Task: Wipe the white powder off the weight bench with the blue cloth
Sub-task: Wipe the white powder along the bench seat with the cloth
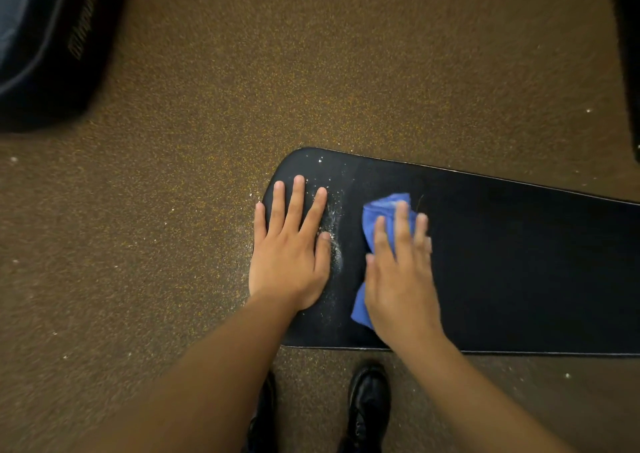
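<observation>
The black weight bench pad (502,262) runs from the centre to the right edge of the view. White powder (334,234) lies in a streak near its left end, with a few specks further back. My left hand (291,245) rests flat on the pad's left end, fingers straight, just left of the powder. My right hand (401,272) presses the crumpled blue cloth (375,217) flat against the pad, fingers straight, just right of the powder streak. The cloth shows above and below my hand.
Brown speckled floor (173,227) surrounds the bench, with scattered white specks on it. A dark blue-black object (52,44) sits at the top left, another dark object (628,54) at the top right edge. My black shoes (369,407) stand below the bench.
</observation>
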A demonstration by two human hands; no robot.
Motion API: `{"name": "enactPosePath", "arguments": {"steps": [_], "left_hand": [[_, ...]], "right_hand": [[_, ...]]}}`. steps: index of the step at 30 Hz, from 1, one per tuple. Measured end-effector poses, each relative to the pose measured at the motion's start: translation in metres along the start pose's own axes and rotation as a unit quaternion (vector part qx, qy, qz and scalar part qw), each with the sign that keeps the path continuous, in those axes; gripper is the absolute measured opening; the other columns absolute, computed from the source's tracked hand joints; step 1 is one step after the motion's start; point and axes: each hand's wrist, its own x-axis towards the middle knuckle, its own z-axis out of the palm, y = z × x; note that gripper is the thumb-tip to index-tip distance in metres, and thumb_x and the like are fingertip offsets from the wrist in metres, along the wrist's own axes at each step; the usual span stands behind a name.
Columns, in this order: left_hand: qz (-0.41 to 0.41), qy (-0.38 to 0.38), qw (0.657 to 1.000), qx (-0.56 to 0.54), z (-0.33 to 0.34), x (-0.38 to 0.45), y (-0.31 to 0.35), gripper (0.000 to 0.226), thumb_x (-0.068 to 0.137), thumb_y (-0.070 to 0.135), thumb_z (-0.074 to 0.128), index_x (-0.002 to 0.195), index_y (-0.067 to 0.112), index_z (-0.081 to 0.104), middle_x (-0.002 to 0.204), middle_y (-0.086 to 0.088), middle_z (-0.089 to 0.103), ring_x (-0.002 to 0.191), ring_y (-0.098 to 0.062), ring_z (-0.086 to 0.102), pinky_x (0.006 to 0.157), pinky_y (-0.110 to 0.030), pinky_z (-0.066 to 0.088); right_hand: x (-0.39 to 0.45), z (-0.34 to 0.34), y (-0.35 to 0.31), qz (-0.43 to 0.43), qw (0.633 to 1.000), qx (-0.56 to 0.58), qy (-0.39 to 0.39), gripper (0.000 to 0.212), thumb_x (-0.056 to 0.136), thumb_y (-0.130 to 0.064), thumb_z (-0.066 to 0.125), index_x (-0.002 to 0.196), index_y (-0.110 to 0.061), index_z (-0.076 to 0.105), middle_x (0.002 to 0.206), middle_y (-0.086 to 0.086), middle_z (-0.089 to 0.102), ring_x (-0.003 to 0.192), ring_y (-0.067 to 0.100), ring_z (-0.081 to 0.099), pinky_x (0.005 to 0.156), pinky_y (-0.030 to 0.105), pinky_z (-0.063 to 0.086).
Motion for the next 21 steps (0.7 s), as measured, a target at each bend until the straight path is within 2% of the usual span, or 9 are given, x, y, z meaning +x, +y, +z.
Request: {"name": "enactPosePath", "arguments": {"steps": [3,6,10,15,18,21], "left_hand": [[-0.002,0.002,1.0,0.002,0.0,-0.001,0.0,0.061,0.099,0.043,0.021,0.157,0.03,0.007,0.166,0.0,-0.005,0.151,-0.022,-0.015,0.122,-0.048,-0.005],[-0.002,0.003,1.0,-0.002,0.001,0.0,0.0,0.061,0.098,0.042,0.022,0.157,0.03,0.01,0.166,0.0,-0.003,0.152,-0.022,-0.012,0.122,-0.048,-0.003],[-0.003,0.003,1.0,-0.003,0.001,0.001,0.0,0.062,0.097,0.042,0.022,0.157,0.03,0.015,0.166,-0.001,0.002,0.152,-0.023,-0.007,0.121,-0.05,0.0],[-0.003,0.002,1.0,-0.004,0.001,0.0,0.0,0.062,0.097,0.042,0.022,0.157,0.03,0.012,0.166,0.0,-0.001,0.152,-0.023,-0.01,0.121,-0.049,-0.002],[-0.003,0.002,1.0,-0.003,0.0,0.0,0.0,0.061,0.098,0.042,0.022,0.157,0.031,0.01,0.166,0.0,-0.004,0.151,-0.022,-0.013,0.121,-0.049,-0.004],[-0.003,-0.003,1.0,0.001,0.001,0.0,0.0,0.061,0.099,0.043,0.021,0.157,0.031,0.008,0.166,0.001,-0.006,0.151,-0.022,-0.016,0.121,-0.048,-0.005]], "right_hand": [[0.009,-0.005,0.013,0.081,0.996,0.023,0.018,0.054,0.099,-0.023,0.04,0.148,-0.002,0.028,0.16,0.02,0.004,0.144,0.047,0.003,0.114,0.06,0.021],[0.044,-0.003,-0.002,0.098,0.994,0.022,0.038,0.057,0.099,-0.027,0.039,0.148,-0.001,0.026,0.16,0.021,0.003,0.143,0.05,0.002,0.113,0.062,0.018],[0.057,0.005,-0.019,0.056,0.998,0.011,0.035,0.055,0.099,-0.025,0.038,0.148,-0.003,0.029,0.161,0.018,0.004,0.144,0.049,0.0,0.113,0.06,0.018],[-0.006,-0.001,-0.005,-0.032,1.0,0.001,0.001,0.053,0.097,-0.024,0.033,0.145,-0.004,0.033,0.16,0.017,0.009,0.144,0.046,0.006,0.113,0.056,0.023],[-0.001,-0.007,0.017,0.021,0.999,0.029,0.019,0.051,0.096,-0.021,0.033,0.144,-0.001,0.036,0.159,0.019,0.012,0.144,0.047,0.007,0.113,0.059,0.024],[0.053,-0.007,0.015,0.074,0.994,0.048,0.059,0.05,0.097,-0.017,0.034,0.144,0.003,0.035,0.159,0.022,0.013,0.143,0.051,0.006,0.114,0.061,0.019]]}}
